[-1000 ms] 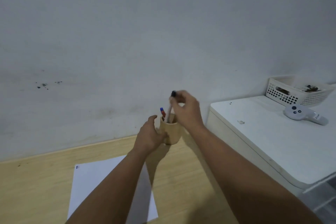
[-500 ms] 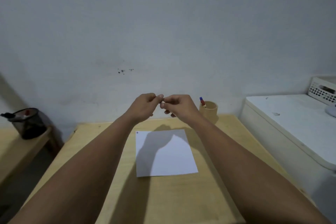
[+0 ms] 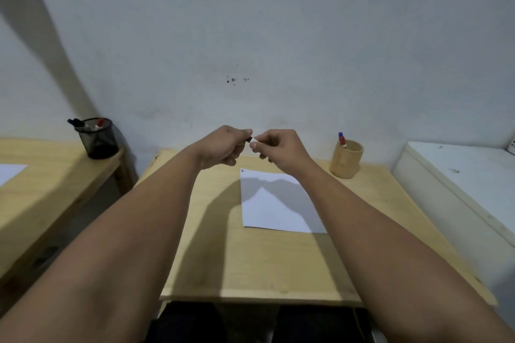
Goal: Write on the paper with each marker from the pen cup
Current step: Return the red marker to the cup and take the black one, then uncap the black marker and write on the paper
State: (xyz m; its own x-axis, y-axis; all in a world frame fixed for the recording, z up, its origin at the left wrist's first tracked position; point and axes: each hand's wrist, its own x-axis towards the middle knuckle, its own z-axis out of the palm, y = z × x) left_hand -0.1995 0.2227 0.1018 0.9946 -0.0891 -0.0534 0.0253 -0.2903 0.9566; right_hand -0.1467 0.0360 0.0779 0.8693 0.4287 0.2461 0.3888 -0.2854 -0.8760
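A white sheet of paper (image 3: 274, 200) lies on the wooden table (image 3: 278, 264), with a small mark at its top left corner. The wooden pen cup (image 3: 346, 159) stands at the table's back right and holds a blue-capped marker (image 3: 342, 139). Both hands are raised above the paper's far edge, knuckles nearly touching. My left hand (image 3: 223, 147) pinches the dark cap end of a black marker (image 3: 249, 139). My right hand (image 3: 276, 149) grips the marker's body, mostly hidden in the fist.
A black mesh cup (image 3: 96, 137) with markers stands on a second wooden table (image 3: 41, 192) at the left, where another sheet (image 3: 9, 172) lies. A white cabinet (image 3: 462, 184) borders the right side. The wall runs close behind.
My right hand lifted a black marker out of the pen cup and my left hand let go of the cup. Both hands met over the paper, now gripping the marker's two ends.
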